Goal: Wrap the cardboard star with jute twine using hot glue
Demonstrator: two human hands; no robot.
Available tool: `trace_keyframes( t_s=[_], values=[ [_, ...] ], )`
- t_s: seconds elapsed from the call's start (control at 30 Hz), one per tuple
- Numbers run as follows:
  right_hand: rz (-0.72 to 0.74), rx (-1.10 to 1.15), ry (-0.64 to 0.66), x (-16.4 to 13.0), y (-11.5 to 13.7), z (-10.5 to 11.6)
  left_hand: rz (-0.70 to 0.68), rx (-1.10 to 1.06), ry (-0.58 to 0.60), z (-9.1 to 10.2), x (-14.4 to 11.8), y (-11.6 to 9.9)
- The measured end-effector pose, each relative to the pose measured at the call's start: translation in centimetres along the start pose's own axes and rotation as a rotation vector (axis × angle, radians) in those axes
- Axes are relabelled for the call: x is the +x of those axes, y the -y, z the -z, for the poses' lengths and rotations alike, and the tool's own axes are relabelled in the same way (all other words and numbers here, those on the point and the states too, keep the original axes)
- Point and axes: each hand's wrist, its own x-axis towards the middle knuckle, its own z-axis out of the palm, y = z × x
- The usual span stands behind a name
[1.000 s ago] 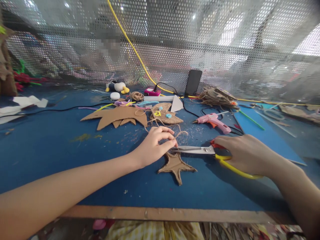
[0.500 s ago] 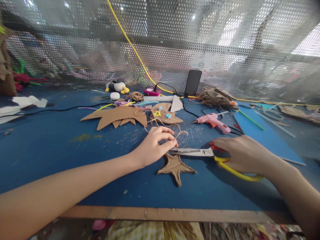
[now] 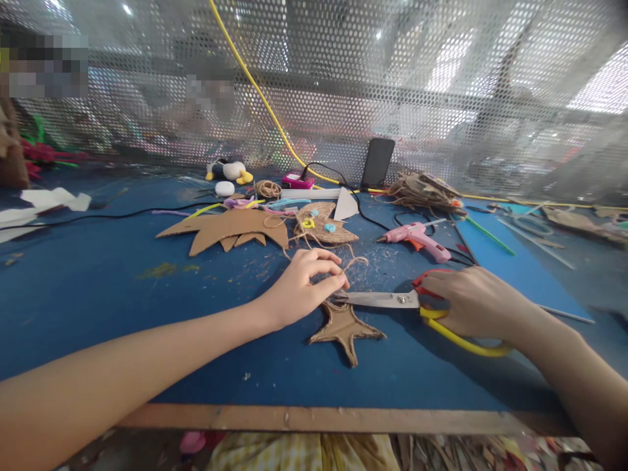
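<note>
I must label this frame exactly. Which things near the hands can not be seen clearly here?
Head view only:
- Upper tip of the cardboard star: hidden under the left hand.
- Scissors handle loops: partly covered by the right hand.
- What the blades cut: twine too thin to tell.
- Behind the mesh screen: blurred.

Craft workshop: blue worktable (image 3: pixel 88 288), glue gun (image 3: pixel 418 237), cardboard cutouts (image 3: pixel 230 229), twine (image 3: pixel 267 189), perforated metal screen (image 3: pixel 343 85).

Both forearms reach forward, left hand (image 3: pixel 301 288) pinching fingertips together, right hand (image 3: pixel 473 302) curled in a closed grip.
</note>
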Motion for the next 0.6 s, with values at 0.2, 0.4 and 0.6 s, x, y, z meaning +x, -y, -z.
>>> trace_keyframes(
  t_s=[0.2, 0.4, 0.6],
  values=[
    [0.004, -0.012, 0.007, 0.3, -0.1, 0.0, 0.002, -0.013, -0.083, 0.1, -0.1, 0.1],
    [-0.005, -0.016, -0.1, 0.4, -0.8, -0.2, -0.036, 0.163, -0.259, 0.4, 0.4, 1.2],
    [-0.078, -0.039, -0.031, 0.5, -1.0, -0.2, -0.023, 0.331, -0.272, 1.3, 1.2, 2.6]
  ],
)
